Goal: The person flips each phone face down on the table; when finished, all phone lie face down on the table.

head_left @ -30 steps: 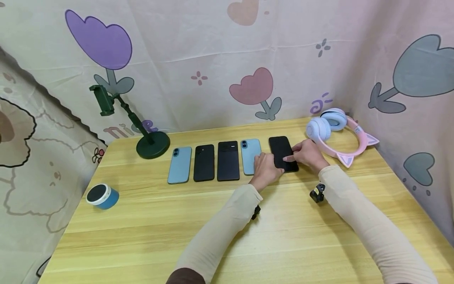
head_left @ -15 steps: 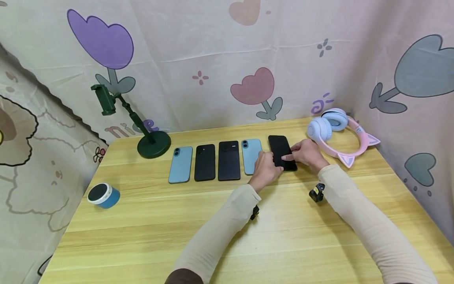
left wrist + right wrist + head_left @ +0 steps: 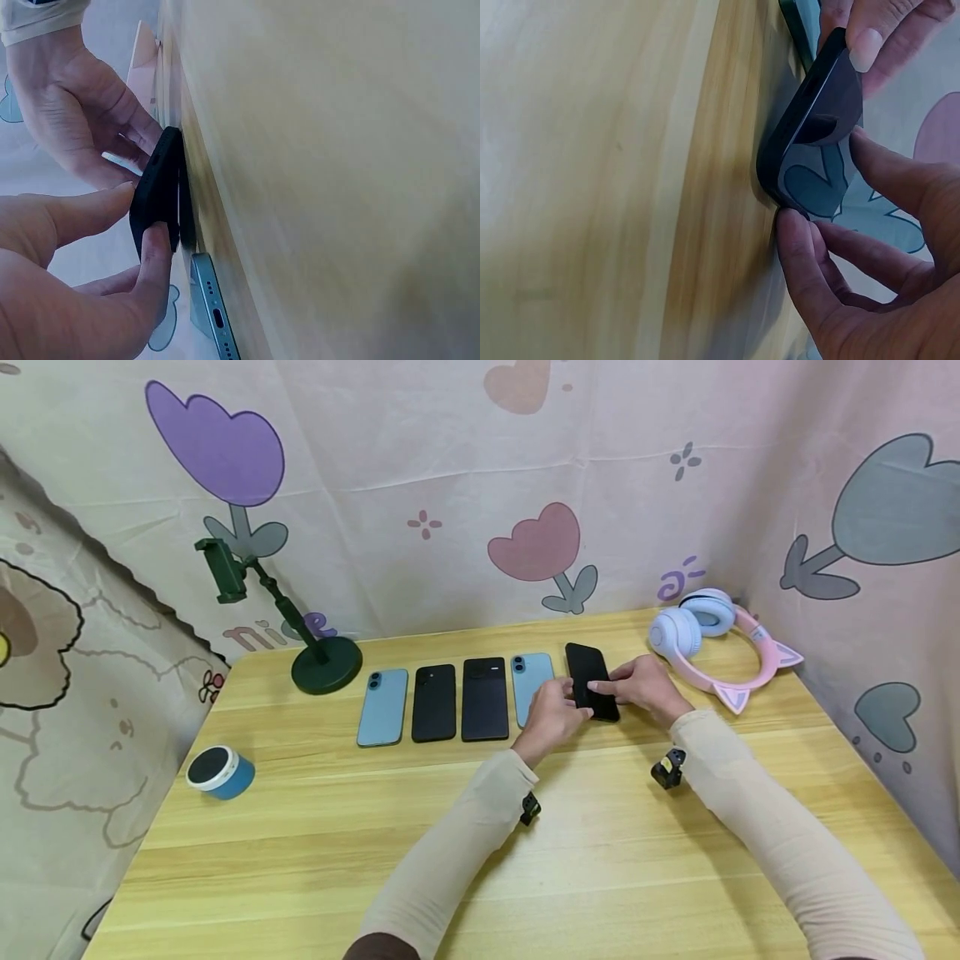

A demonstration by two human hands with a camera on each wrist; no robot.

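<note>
A black phone (image 3: 588,670) is the rightmost of a row on the wooden table (image 3: 600,860). It is tilted, with one long edge raised off the wood. My left hand (image 3: 561,708) pinches its near left corner between thumb and forefinger (image 3: 144,211). My right hand (image 3: 633,687) holds the right side, thumb under the edge and fingers on the glass (image 3: 825,184). The phone's dark edge (image 3: 157,195) shows clear of the table in the left wrist view. Its glossy screen (image 3: 814,124) reflects the flowered backdrop in the right wrist view.
To the left lie a light blue phone (image 3: 528,681), two black phones (image 3: 484,698) (image 3: 433,702) and another light blue phone (image 3: 381,707). A green phone stand (image 3: 324,658) is at the back left, pink-blue cat-ear headphones (image 3: 712,643) are at the back right, and a small blue speaker (image 3: 220,772) sits near the left edge.
The black phone lay flat under both hands; now one edge is lifted and it tilts. Both hands have shifted slightly left with it.
</note>
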